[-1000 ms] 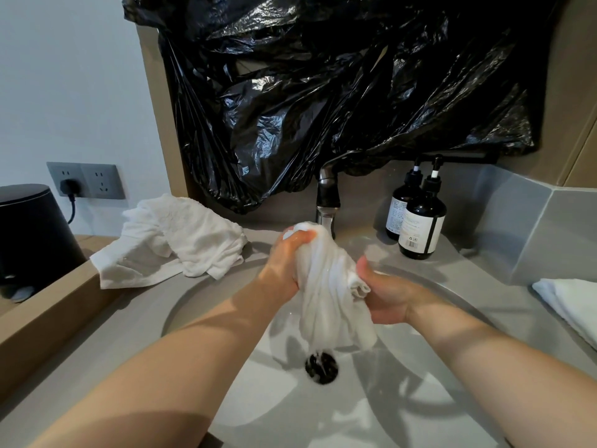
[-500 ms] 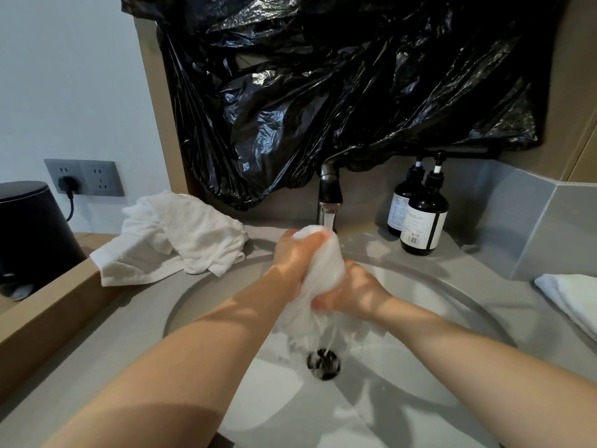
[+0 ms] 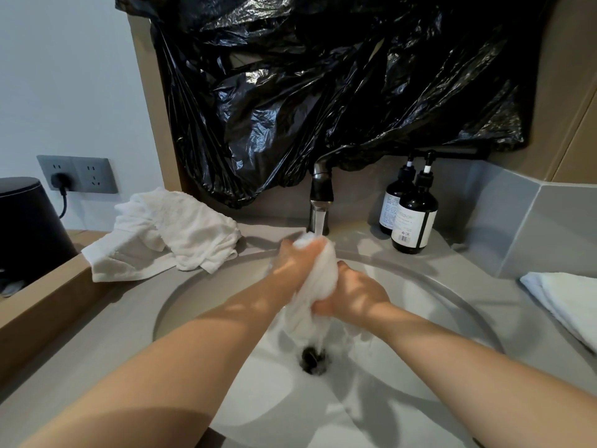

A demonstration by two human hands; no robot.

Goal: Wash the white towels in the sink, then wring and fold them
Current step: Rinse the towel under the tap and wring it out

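A wet white towel [image 3: 318,279] is bunched between both hands over the round sink [image 3: 452,295], right under the running faucet [image 3: 320,202]. My left hand [image 3: 298,263] grips its upper part from the left. My right hand [image 3: 353,295] grips its lower part from the right. Water runs off the towel's hanging end toward the drain [image 3: 313,358]. A crumpled white towel [image 3: 168,234] lies on the counter left of the sink. A folded white towel [image 3: 568,302] lies at the right edge.
Two dark pump bottles [image 3: 412,218] stand right of the faucet. A black plastic sheet [image 3: 323,92] covers the wall above. At the far left a black appliance [image 3: 22,227] stands by a wall socket [image 3: 77,174] with a plug in it.
My hands have closed in on the towel and squeezed it into a tighter bunch, moving it up under the faucet stream. Water now pours off its lower end.
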